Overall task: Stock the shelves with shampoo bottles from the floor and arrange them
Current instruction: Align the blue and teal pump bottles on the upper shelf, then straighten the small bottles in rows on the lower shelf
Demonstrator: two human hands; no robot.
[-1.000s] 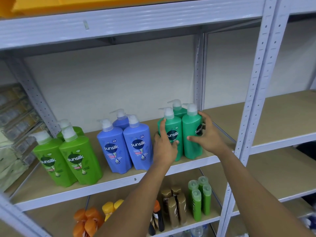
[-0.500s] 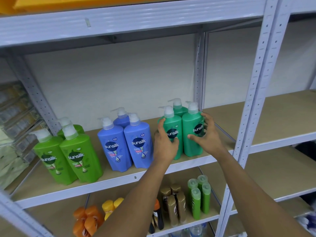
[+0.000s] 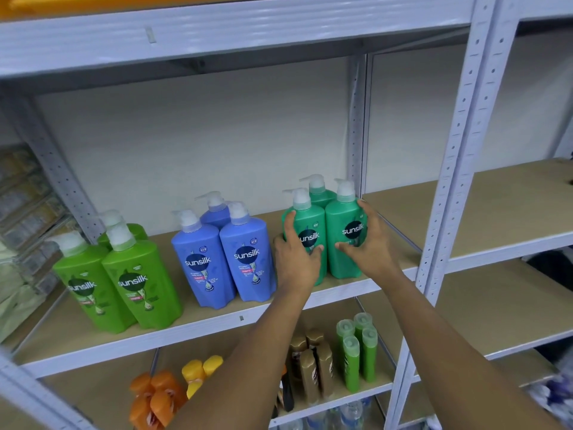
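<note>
Three teal-green pump shampoo bottles stand at the right end of the wooden shelf (image 3: pixel 217 311). My left hand (image 3: pixel 294 259) grips the front left teal bottle (image 3: pixel 310 221), thumb across its label. My right hand (image 3: pixel 369 246) curls round the front right teal bottle (image 3: pixel 339 243), whose label faces forward. A third teal bottle (image 3: pixel 319 193) stands behind them. To the left stand three blue pump bottles (image 3: pixel 245 252) and three light green pump bottles (image 3: pixel 139 290).
A white upright post (image 3: pixel 459 169) rises just right of my right arm, with a bare wooden shelf (image 3: pixel 496 206) beyond it. The lower shelf holds orange, yellow, brown and small green bottles (image 3: pixel 356 352). Packaged goods (image 3: pixel 24 212) are stacked at the far left.
The front right teal bottle has turned so its label faces forward. Both hands stay on the front teal bottles.
</note>
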